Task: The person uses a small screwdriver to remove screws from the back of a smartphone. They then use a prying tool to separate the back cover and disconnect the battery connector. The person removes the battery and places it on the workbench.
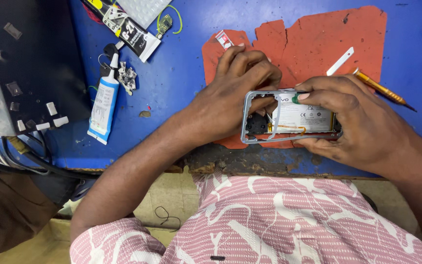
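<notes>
Phone: an opened phone [289,117], back cover off, lies face down near the table's front edge, its grey frame, white battery and an orange flex cable exposed so the insides can be reached.
Left hand: the left hand [230,93] curls over the phone's left end, fingers [250,66] together and bent down against the frame, seemingly steadying it.
Right hand: the right hand [352,120] wraps the phone's right end, fingers clamped on the frame; the thumb presses near a small green part [295,99] at the top rim.
Mat: a torn red mat [318,39] lies under the phone, likely to cushion it on the blue table [181,73].
Tools: a yellow-handled screwdriver [382,90] and a white plastic strip [340,61] rest on the mat just beyond the right hand, within easy reach.
Glue: a white and blue glue tube [103,105] lies toward the left edge, capped end pointing away.
Far edge: a black and white packet [130,32] and a small green circuit piece [165,22] sit near the far edge.
</notes>
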